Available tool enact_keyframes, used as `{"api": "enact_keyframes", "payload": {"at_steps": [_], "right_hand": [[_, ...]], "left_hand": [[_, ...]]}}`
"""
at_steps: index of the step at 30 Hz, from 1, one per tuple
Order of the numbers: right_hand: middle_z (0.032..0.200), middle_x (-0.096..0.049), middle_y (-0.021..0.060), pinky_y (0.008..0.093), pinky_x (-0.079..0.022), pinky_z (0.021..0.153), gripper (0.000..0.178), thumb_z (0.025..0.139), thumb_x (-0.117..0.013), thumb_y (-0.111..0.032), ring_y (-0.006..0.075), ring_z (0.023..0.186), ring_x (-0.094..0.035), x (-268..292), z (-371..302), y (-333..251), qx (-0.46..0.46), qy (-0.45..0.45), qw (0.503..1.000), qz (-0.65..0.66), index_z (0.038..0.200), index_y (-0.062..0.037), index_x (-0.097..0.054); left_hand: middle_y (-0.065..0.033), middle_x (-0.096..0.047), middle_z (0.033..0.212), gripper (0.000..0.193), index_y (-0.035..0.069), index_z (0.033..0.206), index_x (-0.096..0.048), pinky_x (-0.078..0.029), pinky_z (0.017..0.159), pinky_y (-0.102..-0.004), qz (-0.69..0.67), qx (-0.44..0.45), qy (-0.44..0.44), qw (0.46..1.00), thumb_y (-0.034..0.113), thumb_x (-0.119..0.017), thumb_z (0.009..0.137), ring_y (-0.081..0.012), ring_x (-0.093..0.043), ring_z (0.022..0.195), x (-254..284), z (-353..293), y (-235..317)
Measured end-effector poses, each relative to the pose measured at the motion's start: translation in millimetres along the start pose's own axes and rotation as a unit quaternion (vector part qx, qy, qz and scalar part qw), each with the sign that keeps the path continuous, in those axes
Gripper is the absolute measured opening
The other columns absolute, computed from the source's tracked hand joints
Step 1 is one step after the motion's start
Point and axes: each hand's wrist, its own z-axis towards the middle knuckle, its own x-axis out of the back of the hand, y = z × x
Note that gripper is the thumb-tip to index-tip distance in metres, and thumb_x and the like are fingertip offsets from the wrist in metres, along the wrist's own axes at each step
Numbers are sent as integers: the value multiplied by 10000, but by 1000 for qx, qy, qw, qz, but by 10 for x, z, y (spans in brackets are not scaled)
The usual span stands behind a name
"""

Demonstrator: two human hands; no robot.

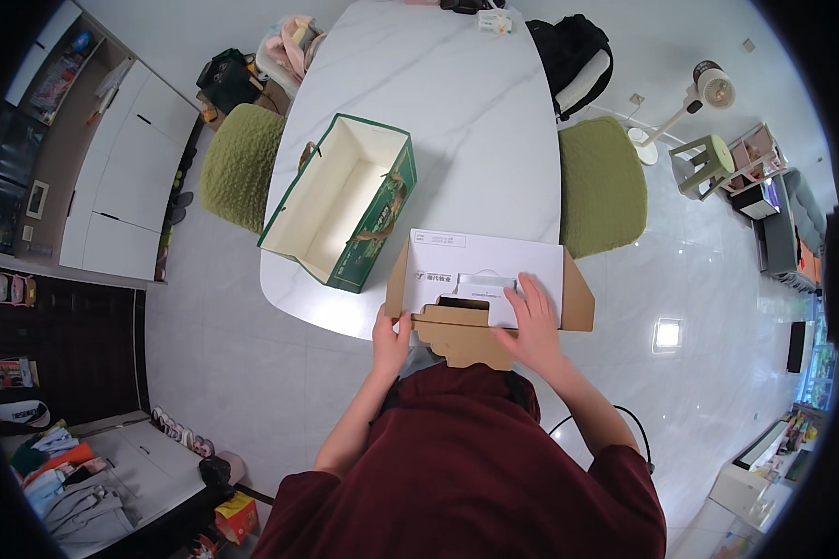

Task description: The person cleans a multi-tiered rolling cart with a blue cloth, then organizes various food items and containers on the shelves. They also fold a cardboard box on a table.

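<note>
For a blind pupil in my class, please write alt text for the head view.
A person's left hand holds one corner of a cardboard box; the right hand lies on its white panel. Beside it, an open green bag stands on a white table.

The box [485, 264] is matt cardboard, the smooth tabletop [480, 154] perhaps polished stone.

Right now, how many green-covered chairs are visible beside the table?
2: one green-covered chair at the left side of the white table, another green-covered chair at its right. Any fully under it would be hidden.
</note>
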Motion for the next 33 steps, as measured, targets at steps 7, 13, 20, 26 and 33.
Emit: {"api": "enact_keyframes", "payload": {"at_steps": [7, 13, 20, 26, 33], "right_hand": [[1363, -418, 202, 449, -373, 1018, 576, 759, -723, -190, 360, 1290, -386, -50, 501, -5, 33, -56, 998, -22, 1259, -31, -487], [1076, -543, 113, 394, -468, 840, 333, 728, -680, -111, 286, 1034, -529, -227, 640, 158, 67, -73, 992, -82, 1037, -47, -575], [933, -578, 81, 402, -498, 753, 234, 722, -621, -102, 266, 929, -563, 124, 955, 88, 121, -205, 970, -50, 954, -72, -613], [943, -629, 96, 425, -504, 768, 239, 766, -601, -150, 291, 934, -608, 673, 1590, 194, 93, -196, 973, -82, 993, -81, -629], [799, -673, 83, 347, -494, 695, 150, 821, -608, -153, 206, 766, -625, 542, 2462, 755, -36, -379, 925, 11, 907, -47, -669]], "left_hand": [[-148, -590, 981, 202, -22, 1092, -551, -502, 799, -350, -5, -4, -5, 1000, 90, -541, 925, -251, -606, 881, 12, -10, 48], [-136, -600, 1016, 216, -14, 1126, -547, -508, 828, -350, -8, 13, -6, 1000, 85, -533, 934, -226, -604, 917, 20, -8, 111], [-131, -564, 1158, 467, -17, 1300, -425, -465, 930, -348, -63, -17, -25, 998, 118, -617, 896, -205, -566, 1066, 12, 0, 217], [-139, -539, 1221, 487, -13, 1310, -411, -451, 938, -347, -3, -47, -69, 997, 104, -624, 888, -203, -555, 1095, -70, 54, -56], [-99, -598, 1086, 352, -14, 1227, -494, -496, 781, -299, -68, 55, -71, 994, 101, -578, 905, -166, -587, 941, -50, 73, -64]]}}
